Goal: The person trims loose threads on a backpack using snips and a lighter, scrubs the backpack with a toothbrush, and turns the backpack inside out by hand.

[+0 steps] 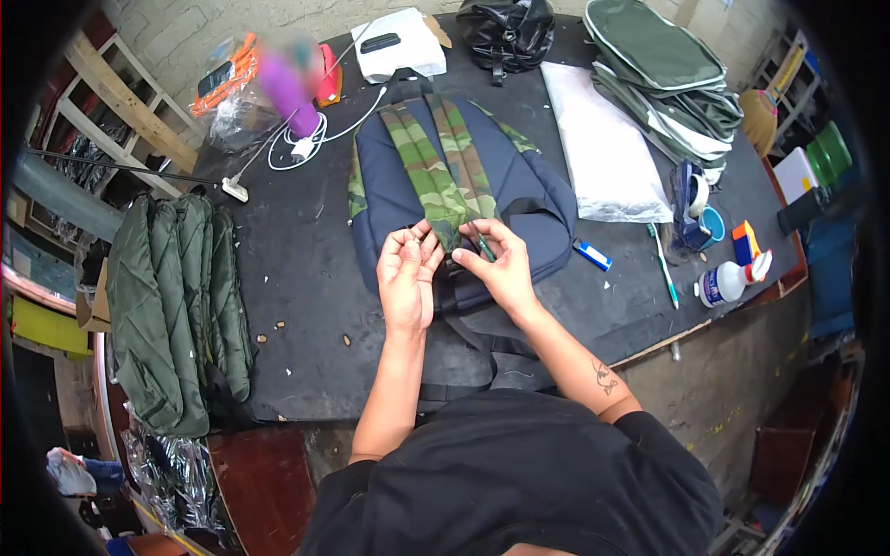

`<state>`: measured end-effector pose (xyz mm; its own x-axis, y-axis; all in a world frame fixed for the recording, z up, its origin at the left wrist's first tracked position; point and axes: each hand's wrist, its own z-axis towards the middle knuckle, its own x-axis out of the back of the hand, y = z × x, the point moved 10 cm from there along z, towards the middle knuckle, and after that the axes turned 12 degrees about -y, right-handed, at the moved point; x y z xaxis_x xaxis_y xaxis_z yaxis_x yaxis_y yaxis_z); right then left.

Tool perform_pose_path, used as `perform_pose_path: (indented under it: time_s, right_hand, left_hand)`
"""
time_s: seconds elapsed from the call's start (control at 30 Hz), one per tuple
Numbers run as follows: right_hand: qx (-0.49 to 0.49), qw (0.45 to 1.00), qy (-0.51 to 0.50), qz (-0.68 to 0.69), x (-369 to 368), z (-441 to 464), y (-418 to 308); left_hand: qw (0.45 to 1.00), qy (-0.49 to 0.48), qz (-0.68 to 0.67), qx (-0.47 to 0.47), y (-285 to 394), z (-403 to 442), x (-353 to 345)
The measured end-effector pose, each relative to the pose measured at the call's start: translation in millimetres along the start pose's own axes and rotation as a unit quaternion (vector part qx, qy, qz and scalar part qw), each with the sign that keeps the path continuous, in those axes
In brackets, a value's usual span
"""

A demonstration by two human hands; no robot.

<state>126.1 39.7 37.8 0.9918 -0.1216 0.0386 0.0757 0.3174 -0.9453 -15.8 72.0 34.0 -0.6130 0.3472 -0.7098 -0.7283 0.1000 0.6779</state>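
Observation:
A navy backpack [371, 165] with camouflage panels lies on the dark table, its two camouflage shoulder straps [434, 181] facing up. My left hand [408, 273] is turned palm up at the lower end of a strap, its fingertips closed on the strap's edge. From the other side, my right hand [501, 269] holds a slim dark green tool [486, 247] near the same strap end; the tool's exact kind is hidden by the fingers. Black webbing [477, 347] trails from the backpack's bottom toward my body.
Folded green bags [176, 306] hang over the table's left edge. Green pieces [658, 56] and a white plastic package [607, 148] lie at the right. Nearby are a blue lighter [592, 255], a toothbrush [664, 269], a spray bottle [728, 283] and a white cable [315, 139].

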Motion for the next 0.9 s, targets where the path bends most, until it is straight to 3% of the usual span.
perform_pose_path:
  time_s: [0.03, 0.13, 0.23, 0.27, 0.3, 0.37, 0.5, 0.9]
  right_hand:
    - [-0.025, 0.999, -0.008, 0.039, -1, 1, 8]
    - [-0.076, 0.99, -0.024, 0.116, -4, 1, 22]
    - [-0.038, 0.991, -0.013, -0.124, 0, 6, -31]
    - [-0.039, 0.991, -0.016, -0.123, 3, 9, -35]
    - [0.046, 0.968, -0.041, -0.243, 3, 14, -56]
    - [0.218, 0.855, -0.088, -0.463, -12, 10, -89]
    - [0.277, 0.8, -0.133, -0.516, -25, 6, -102]
    - [0.288, 0.825, -0.154, -0.461, -21, 3, -97]
  left_hand:
    - [1.0, 0.0, 0.0, 0.0, -2, -1, 1]
    - [0.949, -0.051, 0.311, 0.02, -5, -4, -3]
    - [0.947, -0.011, 0.32, -0.01, 4, -4, 5]
    - [0.946, 0.009, 0.325, -0.024, 9, -4, 9]
    - [0.945, 0.013, 0.325, -0.024, 11, -5, 10]
    - [0.945, 0.024, 0.326, 0.011, 13, -4, 10]
    - [0.946, 0.027, 0.321, 0.023, 10, 2, 11]
    - [0.937, 0.012, 0.346, 0.032, 9, 4, 8]
